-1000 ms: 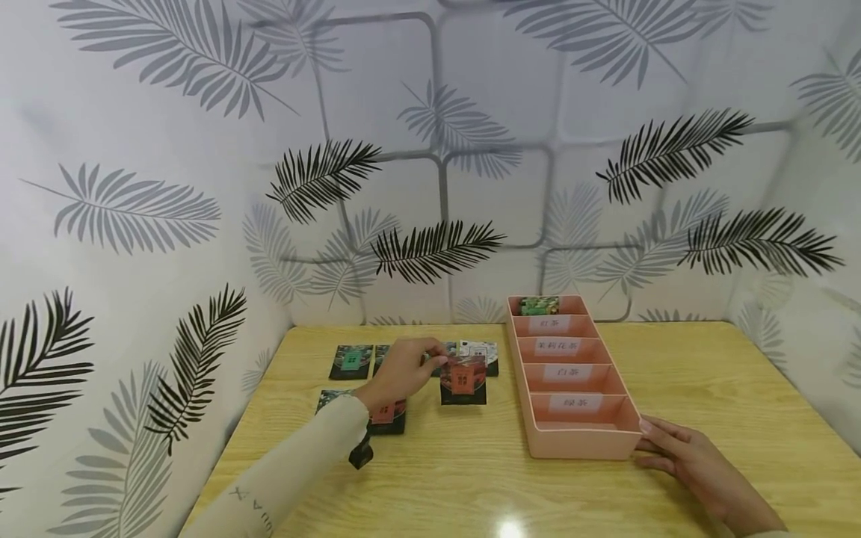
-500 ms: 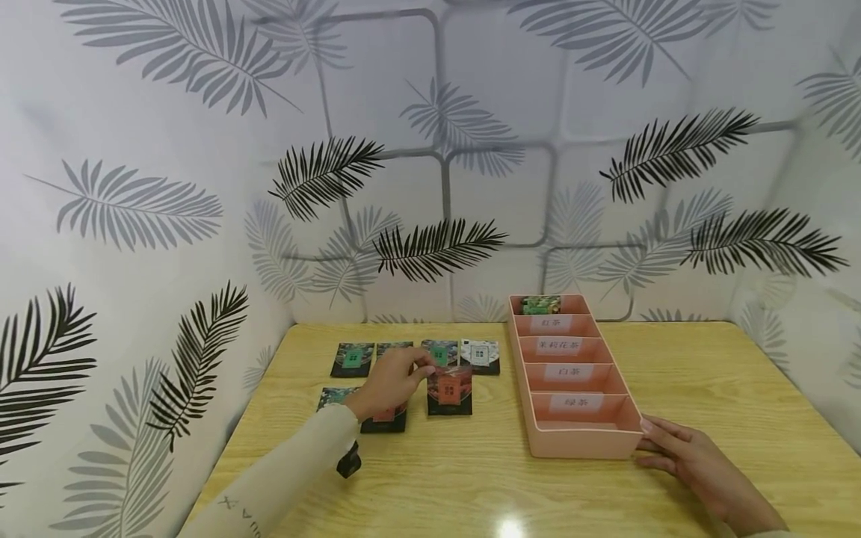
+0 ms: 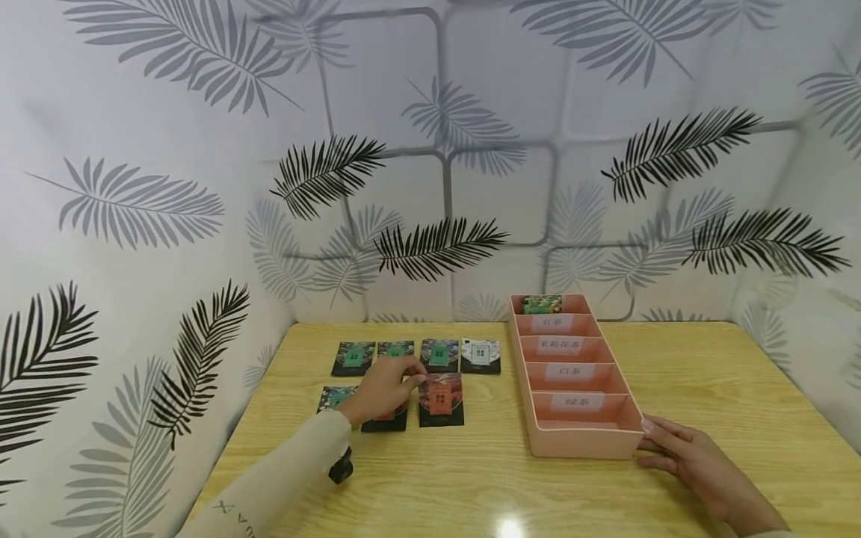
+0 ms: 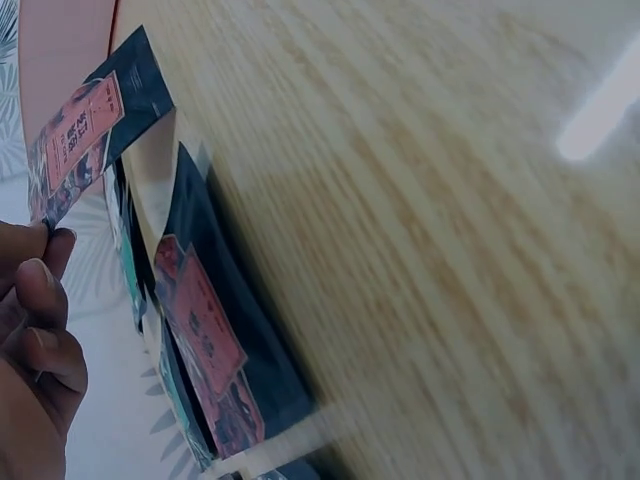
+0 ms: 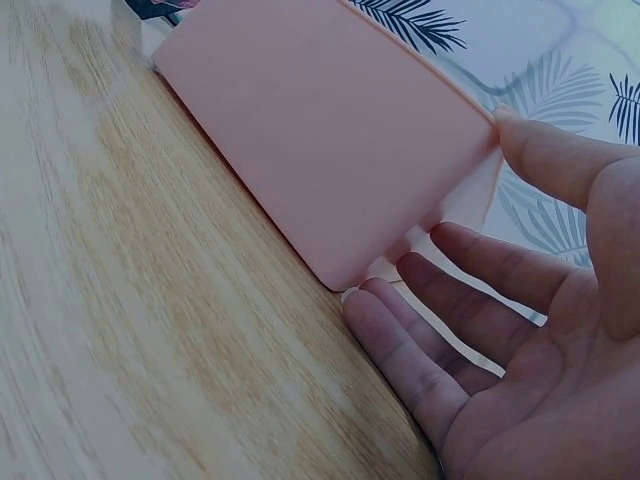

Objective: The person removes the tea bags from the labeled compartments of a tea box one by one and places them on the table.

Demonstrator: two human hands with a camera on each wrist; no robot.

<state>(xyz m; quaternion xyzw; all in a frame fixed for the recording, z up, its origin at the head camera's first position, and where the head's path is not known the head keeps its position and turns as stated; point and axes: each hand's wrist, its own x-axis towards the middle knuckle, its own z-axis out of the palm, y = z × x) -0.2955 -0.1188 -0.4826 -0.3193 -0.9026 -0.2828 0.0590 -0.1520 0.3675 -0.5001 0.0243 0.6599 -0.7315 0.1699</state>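
Observation:
My left hand (image 3: pixel 383 387) pinches the top edge of a red-and-black tea sachet (image 3: pixel 441 400) between thumb and fingertips. In the left wrist view this sachet (image 4: pixel 88 130) tilts down from the fingers, close over the table. A second red-and-black sachet (image 4: pixel 215 340) lies under the hand, partly hidden from the head. My right hand (image 3: pixel 706 467) touches the near right corner of a pink divided box (image 3: pixel 585 445). In the right wrist view its thumb meets the corner at the rim and its fairly straight fingers (image 5: pixel 475 265) lie along the side wall.
Behind the left hand lies a row of green-labelled sachets (image 3: pixel 353 359) and a white one (image 3: pixel 480 351). A teal sachet (image 3: pixel 335 396) is half covered by the wrist. Green packets (image 3: pixel 542 304) fill the box's back compartment. Its dividers carry paper labels (image 3: pixel 577 402). A patterned wall stands behind.
My left hand has drawn the red-and-black sachet leftward and toward me, away from the box, uncovering the green and white sachets behind. My right hand has stayed at the box corner.

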